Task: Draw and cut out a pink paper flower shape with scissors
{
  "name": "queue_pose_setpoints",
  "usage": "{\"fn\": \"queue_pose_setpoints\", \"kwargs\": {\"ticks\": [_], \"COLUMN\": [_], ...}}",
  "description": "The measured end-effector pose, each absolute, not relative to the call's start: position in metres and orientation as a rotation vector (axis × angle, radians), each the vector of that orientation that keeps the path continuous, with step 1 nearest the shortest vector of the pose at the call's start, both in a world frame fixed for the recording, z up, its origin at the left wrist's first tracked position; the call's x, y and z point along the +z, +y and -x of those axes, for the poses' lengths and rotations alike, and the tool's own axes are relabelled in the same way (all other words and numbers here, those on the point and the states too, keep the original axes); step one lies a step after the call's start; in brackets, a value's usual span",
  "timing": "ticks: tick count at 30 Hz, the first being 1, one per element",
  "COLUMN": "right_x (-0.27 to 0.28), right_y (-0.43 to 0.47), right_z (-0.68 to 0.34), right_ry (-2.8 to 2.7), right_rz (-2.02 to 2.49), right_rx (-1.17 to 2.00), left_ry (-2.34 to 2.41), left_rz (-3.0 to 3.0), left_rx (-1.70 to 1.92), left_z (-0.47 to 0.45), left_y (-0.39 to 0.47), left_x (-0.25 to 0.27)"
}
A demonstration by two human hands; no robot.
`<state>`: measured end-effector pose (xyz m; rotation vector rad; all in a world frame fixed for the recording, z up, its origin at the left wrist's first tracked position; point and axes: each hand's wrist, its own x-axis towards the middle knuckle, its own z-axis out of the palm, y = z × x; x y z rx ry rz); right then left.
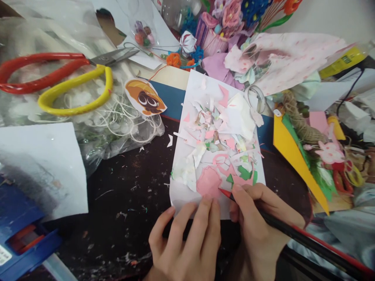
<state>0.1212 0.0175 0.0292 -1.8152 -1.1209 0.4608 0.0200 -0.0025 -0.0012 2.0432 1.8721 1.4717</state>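
Observation:
A scalloped pink paper piece (208, 180) lies on the white sheet (181, 156) among many paper scraps. My left hand (189, 236) has its fingers stretched out, the fingertips resting on the lower edge of the pink piece. In my right hand (258, 218) is a slim black-and-red pencil (295, 233), its red tip beside the right edge of that piece. Green paper scraps (244, 173) and pink offcuts lie just above my right fingers. A ring of clear tape (255, 99) rests at the sheet's upper right.
Big scissors (102, 62) with red and yellow handles lie on plastic bags at the upper left. A blue tool (26, 230), partly cut off, is at lower left. Yellow paper (295, 156) and twine (304, 121) are on the right. Craft flowers (231, 15) stand at the back.

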Motion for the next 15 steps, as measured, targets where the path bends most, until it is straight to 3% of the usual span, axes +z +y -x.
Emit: {"fn": "queue_pose_setpoints", "kwargs": {"ticks": [15], "right_x": [0.0349], "right_y": [0.0196], "right_z": [-0.1115], "right_ry": [-0.988], "right_rz": [1.835], "right_rx": [0.433], "left_ry": [1.864], "left_rz": [-2.060], "left_rx": [1.458], "left_z": [-0.0196], "left_y": [-0.0026], "left_x": [-0.0002]}}
